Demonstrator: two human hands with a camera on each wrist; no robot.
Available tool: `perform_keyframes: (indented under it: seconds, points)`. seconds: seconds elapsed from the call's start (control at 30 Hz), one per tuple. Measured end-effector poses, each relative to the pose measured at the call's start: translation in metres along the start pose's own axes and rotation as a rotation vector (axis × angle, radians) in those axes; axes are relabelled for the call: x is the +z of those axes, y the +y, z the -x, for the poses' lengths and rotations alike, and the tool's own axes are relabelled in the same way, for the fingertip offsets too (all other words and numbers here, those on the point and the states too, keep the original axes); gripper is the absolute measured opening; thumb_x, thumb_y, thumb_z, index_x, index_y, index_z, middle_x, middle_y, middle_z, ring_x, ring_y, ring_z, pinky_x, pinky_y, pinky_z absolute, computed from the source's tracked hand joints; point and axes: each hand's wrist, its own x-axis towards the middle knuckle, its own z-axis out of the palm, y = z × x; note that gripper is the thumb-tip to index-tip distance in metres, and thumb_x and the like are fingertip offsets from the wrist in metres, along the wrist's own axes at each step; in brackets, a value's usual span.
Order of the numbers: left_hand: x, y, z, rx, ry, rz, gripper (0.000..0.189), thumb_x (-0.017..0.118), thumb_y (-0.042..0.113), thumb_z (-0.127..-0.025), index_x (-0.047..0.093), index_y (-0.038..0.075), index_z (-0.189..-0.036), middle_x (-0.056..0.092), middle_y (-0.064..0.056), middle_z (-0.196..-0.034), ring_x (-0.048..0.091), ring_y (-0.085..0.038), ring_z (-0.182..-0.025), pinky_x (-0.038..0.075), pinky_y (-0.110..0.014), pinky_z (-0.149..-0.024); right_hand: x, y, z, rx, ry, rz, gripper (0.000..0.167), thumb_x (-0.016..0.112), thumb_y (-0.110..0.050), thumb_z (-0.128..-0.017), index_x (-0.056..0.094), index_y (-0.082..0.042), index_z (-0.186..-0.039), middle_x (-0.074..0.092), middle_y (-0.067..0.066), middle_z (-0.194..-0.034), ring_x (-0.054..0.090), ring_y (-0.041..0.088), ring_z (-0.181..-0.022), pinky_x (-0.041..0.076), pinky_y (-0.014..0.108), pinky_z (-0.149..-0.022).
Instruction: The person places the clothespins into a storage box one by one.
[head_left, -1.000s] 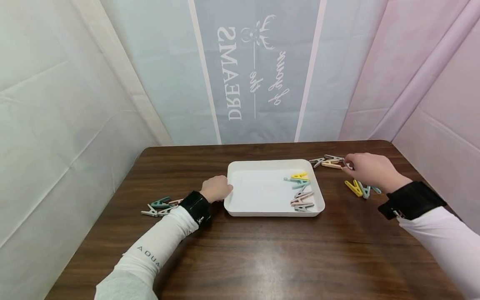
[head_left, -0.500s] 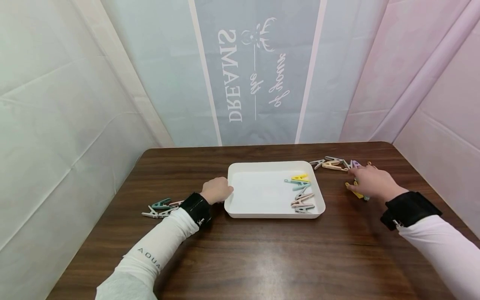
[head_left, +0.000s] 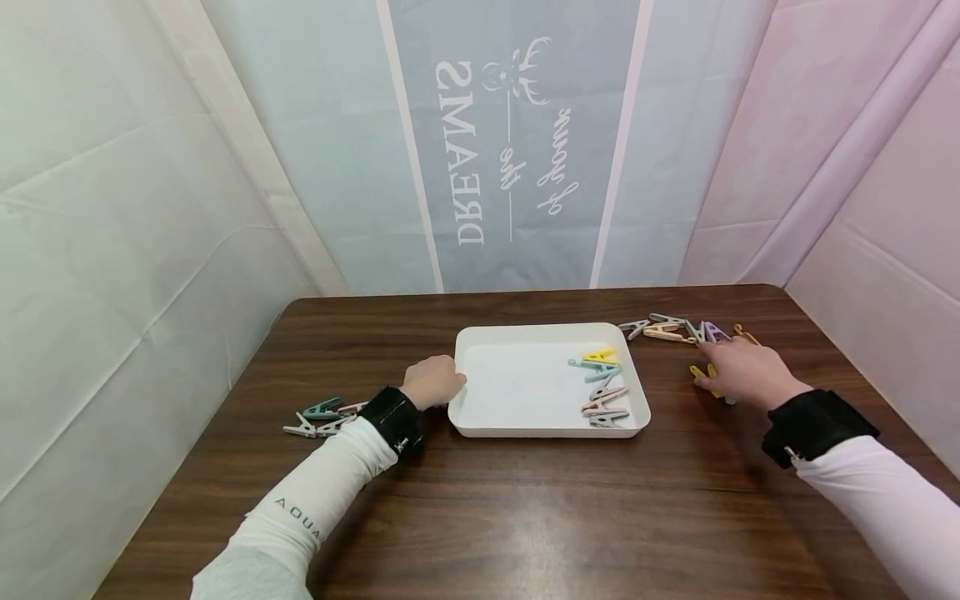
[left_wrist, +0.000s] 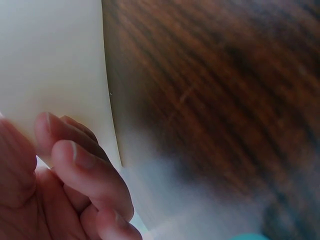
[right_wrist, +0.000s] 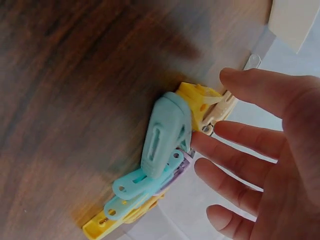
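Observation:
A white tray lies on the dark wooden table with several clothespins along its right side, among them a yellow one. My left hand grips the tray's left rim; in the left wrist view its curled fingers lie against the tray wall. To the right of the tray, my right hand hovers over a cluster of clothespins. In the right wrist view its fingers are spread, with thumb and forefinger near a yellow clothespin; nothing is held. Beside that one sits a pale teal clothespin.
Left of the tray lies a small pile of clothespins, including a green one, partly behind the left forearm. Behind the right hand, a beige clothespin and a purple one lie with others. Fabric walls stand behind the table.
My right hand has moved from the back clothespins toward the nearer yellow one, uncovering the purple clothespin. The left hand stays on the tray rim.

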Motion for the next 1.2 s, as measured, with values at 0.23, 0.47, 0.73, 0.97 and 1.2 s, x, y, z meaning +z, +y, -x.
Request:
perform_keyframes:
  seconds: [0.23, 0.47, 0.73, 0.97, 1.2]
  points:
    - [-0.001, 0.0, 0.002, -0.006, -0.004, 0.006, 0.031, 0.048, 0.027, -0.1, 0.061, 0.007, -0.081, 0.059, -0.005, -0.06, 0.056, -0.018, -0.052, 0.042, -0.031, -0.05, 0.005, -0.001, -0.002, -0.003, 0.013, -0.004, 0.034, 0.075, -0.027, -0.08, 0.061, 0.001, -0.093, 0.061, 0.008, -0.075, 0.059, 0.027, -0.068, 0.046, 0.045, -0.054]
    - [0.0, 0.0, 0.002, 0.002, 0.003, 0.007, 0.03, 0.048, 0.027, -0.1, 0.061, 0.007, -0.081, 0.059, -0.005, -0.06, 0.056, -0.018, -0.052, 0.042, -0.031, -0.05, 0.006, -0.008, -0.007, 0.008, 0.025, 0.004, 0.038, 0.075, -0.029, -0.082, 0.063, 0.003, -0.098, 0.063, 0.011, -0.078, 0.061, 0.037, -0.075, 0.046, 0.051, -0.055]
    - [-0.001, 0.001, 0.003, 0.006, 0.005, 0.003, 0.031, 0.047, 0.027, -0.1, 0.06, 0.008, -0.079, 0.059, -0.005, -0.058, 0.056, -0.017, -0.051, 0.042, -0.031, -0.05, 0.006, -0.014, -0.01, -0.031, 0.026, -0.014, 0.022, 0.075, -0.021, -0.081, 0.06, -0.006, -0.078, 0.057, 0.003, -0.067, 0.057, 0.025, -0.064, 0.043, 0.043, -0.052]
    - [0.0, 0.0, 0.002, 0.013, 0.013, -0.001, 0.031, 0.047, 0.026, -0.099, 0.061, 0.008, -0.078, 0.058, -0.005, -0.058, 0.056, -0.017, -0.05, 0.042, -0.031, -0.049, 0.004, -0.018, -0.013, -0.037, -0.001, -0.013, 0.018, 0.074, -0.017, -0.082, 0.061, -0.005, -0.078, 0.057, 0.002, -0.067, 0.055, 0.021, -0.062, 0.043, 0.043, -0.053]
    - [0.001, -0.001, -0.001, 0.009, 0.01, -0.007, 0.032, 0.047, 0.027, -0.099, 0.061, 0.008, -0.078, 0.059, -0.004, -0.058, 0.057, -0.018, -0.051, 0.043, -0.032, -0.051, 0.0, -0.02, -0.017, -0.027, -0.032, -0.024, 0.017, 0.074, -0.017, -0.083, 0.064, -0.003, -0.084, 0.058, 0.002, -0.069, 0.054, 0.019, -0.061, 0.042, 0.039, -0.051]
